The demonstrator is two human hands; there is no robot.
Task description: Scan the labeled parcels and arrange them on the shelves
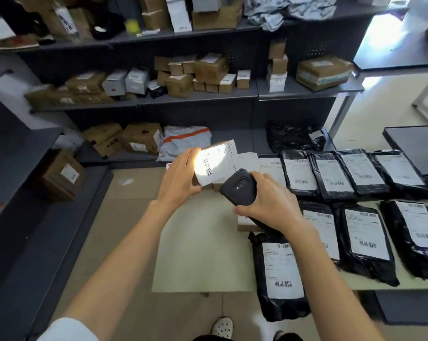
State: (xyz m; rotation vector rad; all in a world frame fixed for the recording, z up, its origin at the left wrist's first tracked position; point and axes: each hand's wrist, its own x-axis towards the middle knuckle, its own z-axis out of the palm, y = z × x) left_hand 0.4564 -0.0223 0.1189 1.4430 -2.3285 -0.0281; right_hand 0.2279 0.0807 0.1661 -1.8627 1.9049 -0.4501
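My left hand (181,174) grips a small box parcel (216,163) by its left end and holds it up over the table (198,254). The parcel's white barcode label faces me, lit by a bright patch of light. My right hand (269,201) grips a black handheld scanner (240,188), whose head points at the label from just below and right. Several black bag parcels with white labels (365,232) lie in rows on the right of the table. One black bag (280,271) hangs over the table's front edge.
Dark grey shelves (198,98) ahead hold several brown and white boxes (209,73), a grey mailer (185,141) and a black bag (294,137). More shelving runs along the left with a brown box (63,174). Flat white parcels (264,168) lie behind the scanner.
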